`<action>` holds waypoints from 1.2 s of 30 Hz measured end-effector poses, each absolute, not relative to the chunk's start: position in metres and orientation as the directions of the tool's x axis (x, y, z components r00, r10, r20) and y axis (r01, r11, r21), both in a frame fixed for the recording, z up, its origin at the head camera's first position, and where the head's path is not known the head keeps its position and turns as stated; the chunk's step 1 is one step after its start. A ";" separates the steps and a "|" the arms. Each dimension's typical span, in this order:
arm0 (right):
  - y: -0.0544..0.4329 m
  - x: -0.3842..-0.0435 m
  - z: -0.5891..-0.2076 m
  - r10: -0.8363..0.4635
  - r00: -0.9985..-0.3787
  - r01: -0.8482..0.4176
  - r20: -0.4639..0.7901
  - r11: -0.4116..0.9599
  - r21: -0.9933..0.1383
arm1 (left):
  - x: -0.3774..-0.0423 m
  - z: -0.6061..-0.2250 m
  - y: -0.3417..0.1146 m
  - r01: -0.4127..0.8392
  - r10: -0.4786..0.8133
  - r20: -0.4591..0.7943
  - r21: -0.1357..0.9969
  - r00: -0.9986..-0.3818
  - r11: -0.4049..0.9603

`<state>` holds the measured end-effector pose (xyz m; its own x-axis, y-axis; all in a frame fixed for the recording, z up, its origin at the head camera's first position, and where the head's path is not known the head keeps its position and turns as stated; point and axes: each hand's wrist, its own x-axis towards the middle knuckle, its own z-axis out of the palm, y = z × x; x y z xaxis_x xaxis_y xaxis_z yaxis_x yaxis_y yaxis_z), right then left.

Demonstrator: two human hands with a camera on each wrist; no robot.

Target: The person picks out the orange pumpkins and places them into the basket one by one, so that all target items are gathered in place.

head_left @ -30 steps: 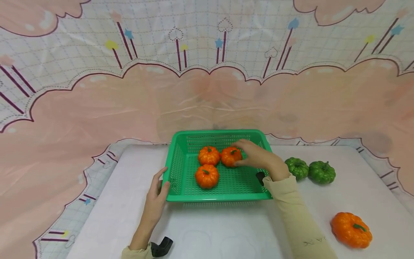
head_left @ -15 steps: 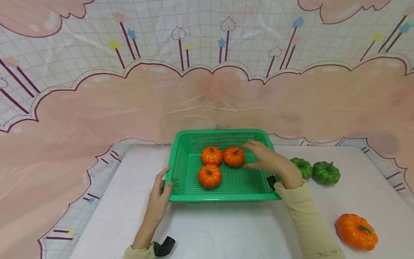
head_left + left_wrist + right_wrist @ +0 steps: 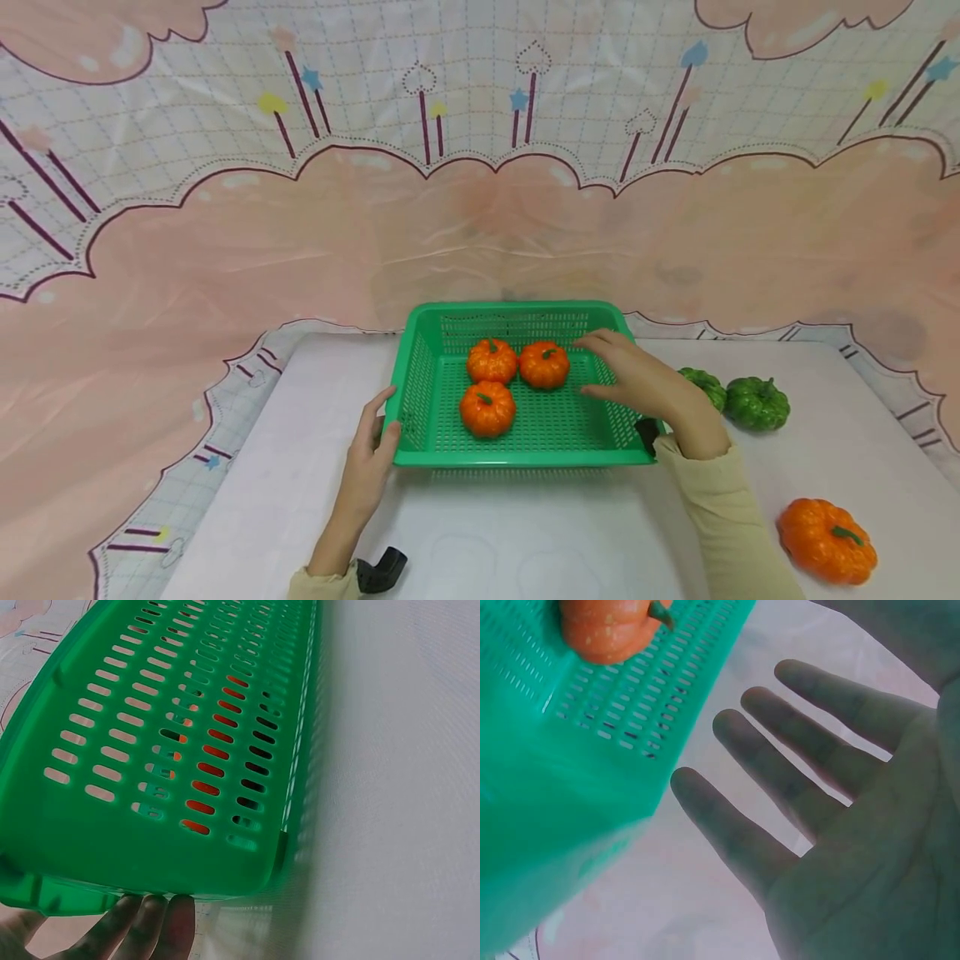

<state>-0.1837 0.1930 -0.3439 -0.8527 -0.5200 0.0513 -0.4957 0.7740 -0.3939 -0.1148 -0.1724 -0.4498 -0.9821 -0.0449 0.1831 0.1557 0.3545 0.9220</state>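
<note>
A green perforated basket [image 3: 525,457] stands on the white table and holds three small orange pumpkins: one at back left [image 3: 492,361], one at back right [image 3: 544,364], one in front [image 3: 487,409]. My left hand [image 3: 369,460] touches the basket's left side; in the left wrist view its fingertips [image 3: 178,919] meet the outside of the end wall. Over the basket's right side hovers my right hand [image 3: 637,379], fingers spread and holding nothing. The right wrist view shows its bare palm [image 3: 855,877] beside the basket wall, with one pumpkin [image 3: 611,630] inside.
Two green pumpkins lie to the right of the basket, one [image 3: 757,404] fully visible, the other [image 3: 703,387] partly behind my right arm. A larger orange pumpkin [image 3: 827,542] sits at the table's front right. A patterned cloth [image 3: 480,233] hangs behind the table.
My right hand has drawn back to the right, away from the back-right pumpkin, which stays in the basket. My left hand keeps its place at the basket's left side. The head view has shifted slightly.
</note>
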 end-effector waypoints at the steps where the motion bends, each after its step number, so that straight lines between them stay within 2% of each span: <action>1: 0.194 -0.183 -0.344 -0.520 -0.852 -0.498 0.056 0.774 -0.392 | -0.115 -0.450 -0.172 0.155 -0.045 0.182 0.923 -0.982 0.353; 11: 0.205 -0.171 -0.345 -0.529 -0.843 -0.525 0.094 0.772 -0.359 | -0.114 -0.450 -0.171 0.139 -0.044 0.164 0.927 -0.985 0.348; 20: 0.211 -0.163 -0.344 -0.502 -0.861 -0.495 0.083 0.789 -0.365 | -0.115 -0.451 -0.172 0.146 -0.047 0.173 0.926 -0.984 0.349; 36: 0.228 -0.146 -0.347 -0.484 -0.869 -0.489 0.098 0.816 -0.307 | -0.115 -0.449 -0.173 0.145 -0.047 0.172 0.926 -0.984 0.350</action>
<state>-0.1464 0.2278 -0.3472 -0.8695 -0.4841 0.0982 -0.4891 0.8162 -0.3075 -0.1147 -0.1731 -0.4492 -0.9840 -0.0473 0.1717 0.1447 0.3497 0.9256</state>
